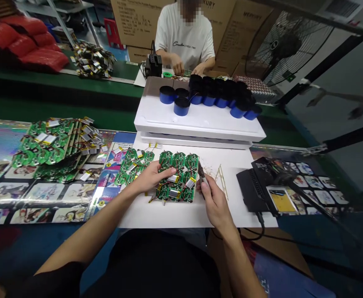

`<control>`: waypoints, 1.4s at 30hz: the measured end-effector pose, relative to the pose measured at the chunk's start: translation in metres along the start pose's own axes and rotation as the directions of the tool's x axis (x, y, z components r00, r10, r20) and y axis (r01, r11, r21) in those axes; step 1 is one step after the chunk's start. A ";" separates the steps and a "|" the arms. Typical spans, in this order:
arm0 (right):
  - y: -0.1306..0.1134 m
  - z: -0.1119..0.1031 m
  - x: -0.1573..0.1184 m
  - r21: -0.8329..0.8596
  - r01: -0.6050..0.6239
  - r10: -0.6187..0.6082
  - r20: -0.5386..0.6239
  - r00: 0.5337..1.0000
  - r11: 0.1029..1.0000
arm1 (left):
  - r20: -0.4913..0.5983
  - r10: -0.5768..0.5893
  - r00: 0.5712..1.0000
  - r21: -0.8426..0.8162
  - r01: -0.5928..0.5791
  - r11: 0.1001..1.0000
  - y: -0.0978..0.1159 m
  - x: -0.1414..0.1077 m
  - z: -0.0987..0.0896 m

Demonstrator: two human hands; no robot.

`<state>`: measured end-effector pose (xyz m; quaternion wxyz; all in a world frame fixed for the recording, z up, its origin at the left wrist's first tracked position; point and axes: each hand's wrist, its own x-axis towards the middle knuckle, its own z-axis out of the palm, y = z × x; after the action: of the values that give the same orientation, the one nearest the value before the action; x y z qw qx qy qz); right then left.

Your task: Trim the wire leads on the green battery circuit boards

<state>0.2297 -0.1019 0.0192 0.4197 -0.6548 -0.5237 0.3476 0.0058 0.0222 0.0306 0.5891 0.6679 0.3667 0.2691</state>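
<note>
A green circuit board panel [184,165] with small silver battery cells and wires on it is held over the white work surface [169,215]. My left hand [152,177] grips its left side, thumb lying on top. In my right hand [214,198] is a dark hand tool [202,173], perhaps pliers or cutters, its tip at the panel's right edge. Another green panel [131,165] with battery cells lies just left of the held one, partly behind my left hand. Thin pale strips [221,182] and small crumbs lie to the right of the tool.
Stacked green panels [54,145] stand at the left. Blue and black round parts [181,106] sit on a white foam block [200,124] ahead. A black device [252,188] with cables is at the right. Across the bench, a person [184,37] works with both hands.
</note>
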 end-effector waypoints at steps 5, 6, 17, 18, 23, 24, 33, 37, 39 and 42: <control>0.003 0.000 -0.001 -0.032 -0.010 0.011 0.042 0.999 0.999 | 0.013 -0.001 1.000 -0.043 0.002 0.999 -0.001 0.001 -0.002; 0.004 0.000 -0.001 -0.018 -0.009 0.010 0.047 0.999 1.000 | 0.015 -0.011 1.000 -0.048 0.012 0.999 -0.004 0.001 -0.003; -0.001 0.012 -0.005 0.514 -0.205 0.094 0.234 0.968 0.833 | 0.106 -0.227 0.968 -0.410 0.250 0.877 -0.018 0.002 0.005; 0.000 0.009 -0.005 0.448 -0.168 0.078 0.212 0.974 0.878 | 0.074 -0.230 0.970 -0.382 0.241 0.892 -0.019 0.002 0.004; 0.002 -0.011 -0.015 0.084 -0.012 -0.004 0.185 0.983 0.996 | -0.022 -0.192 0.981 -0.281 0.178 0.943 -0.028 0.007 -0.002; 0.002 -0.013 -0.018 0.045 -0.004 -0.005 0.191 0.982 0.999 | -0.018 -0.184 0.983 -0.270 0.173 0.947 -0.029 0.007 -0.002; 0.013 0.011 -0.027 0.562 -0.257 0.084 0.315 0.946 0.786 | 0.046 -0.254 0.966 -0.510 0.241 0.825 -0.017 0.006 0.011; 0.013 0.009 -0.026 0.504 -0.230 0.084 0.296 0.952 0.832 | 0.033 -0.240 0.970 -0.554 0.217 0.804 -0.015 0.007 0.012; 0.012 0.000 -0.028 0.352 -0.172 0.078 0.263 0.961 0.920 | 0.000 -0.218 0.976 -0.537 0.184 0.823 -0.016 0.008 0.009; 0.010 -0.012 -0.035 0.137 -0.099 0.061 0.256 0.965 0.986 | -0.061 -0.230 0.971 -0.493 0.171 0.853 -0.021 0.010 0.005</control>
<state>0.2373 -0.1398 0.0159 0.3831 -0.5933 -0.5183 0.4823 0.0121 0.0276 0.0080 0.7394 0.4401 0.3896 0.3282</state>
